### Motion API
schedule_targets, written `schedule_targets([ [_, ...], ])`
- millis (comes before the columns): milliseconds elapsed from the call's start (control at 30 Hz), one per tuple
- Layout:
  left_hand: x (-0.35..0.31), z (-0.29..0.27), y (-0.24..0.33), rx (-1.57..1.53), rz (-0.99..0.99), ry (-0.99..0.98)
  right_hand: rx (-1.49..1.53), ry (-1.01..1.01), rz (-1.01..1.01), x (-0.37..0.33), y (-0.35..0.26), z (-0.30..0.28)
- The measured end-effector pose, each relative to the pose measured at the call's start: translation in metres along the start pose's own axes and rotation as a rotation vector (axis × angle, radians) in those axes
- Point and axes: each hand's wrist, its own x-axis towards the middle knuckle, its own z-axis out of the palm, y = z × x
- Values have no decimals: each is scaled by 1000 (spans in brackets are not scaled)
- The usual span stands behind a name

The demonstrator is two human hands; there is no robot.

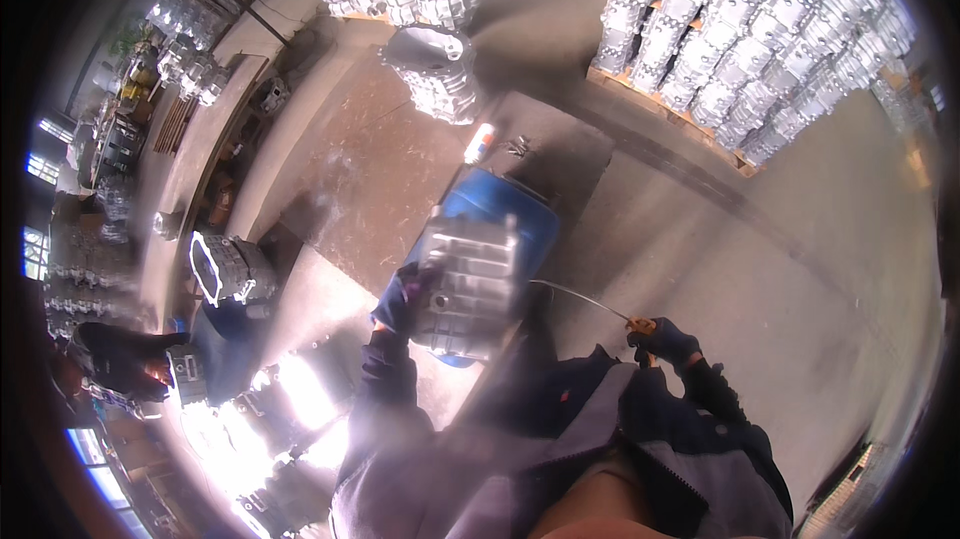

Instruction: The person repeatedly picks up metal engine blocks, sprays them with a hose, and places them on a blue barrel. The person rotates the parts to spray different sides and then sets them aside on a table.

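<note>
The ribbed metal housing (465,284) sits over the blue drum (502,207), covering most of it toward the near edge, and the wearer's gloved left hand (398,299) is set against its left side; I can't tell how far that grip closes. The right hand's (667,339) grip is closed round the handle of a thin, curved rod tool (600,303), its tip near the housing's right side. To my eye, a firm left palm and a low, light tool stroke would suit best, since the drum's rounded edges could let the casting rock. Beyond the drum's far edge, a white bottle (479,144) and small metal bits (518,147) lie on a dark board (575,154); past its far right corner, housings stand stacked on a pallet (690,122).
</note>
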Motion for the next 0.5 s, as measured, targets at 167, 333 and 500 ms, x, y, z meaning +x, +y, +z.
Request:
schedule_targets([
  [167,53,-13,105,769,531,93,142,9,46,26,8,-5],
  [333,142,-84,191,384,542,2,295,39,-95,30,16,-11],
  [500,265,-117,246,89,157,130,804,26,109,25,32,-23],
])
